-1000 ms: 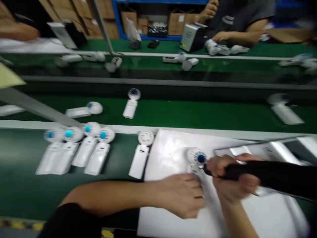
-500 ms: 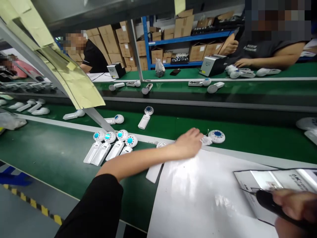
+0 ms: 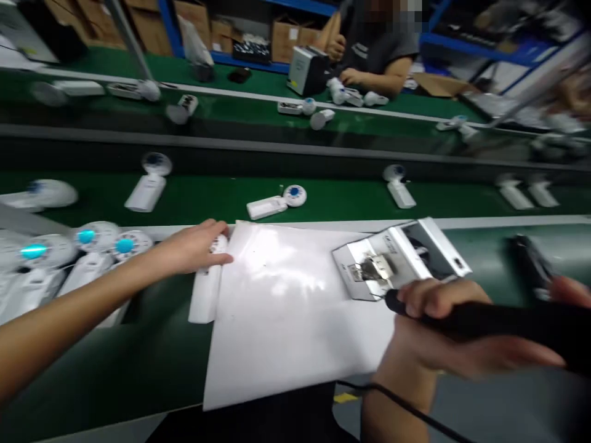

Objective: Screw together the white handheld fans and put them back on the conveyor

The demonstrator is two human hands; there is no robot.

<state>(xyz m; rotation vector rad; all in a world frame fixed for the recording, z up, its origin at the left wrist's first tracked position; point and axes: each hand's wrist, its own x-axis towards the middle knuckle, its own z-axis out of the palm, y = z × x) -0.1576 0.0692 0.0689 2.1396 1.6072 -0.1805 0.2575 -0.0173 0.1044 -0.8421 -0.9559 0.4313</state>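
The left hand pinches a white gadget, partly hiding it. The right hand squeezes a black tool, blurry at its back.

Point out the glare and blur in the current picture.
In the head view, glare leaves bright patches on the white sheet; in that view, the right hand and black tool look smeared toward the right edge; also in the head view, the dark object beyond them is blurred, and the far cardboard boxes look soft.
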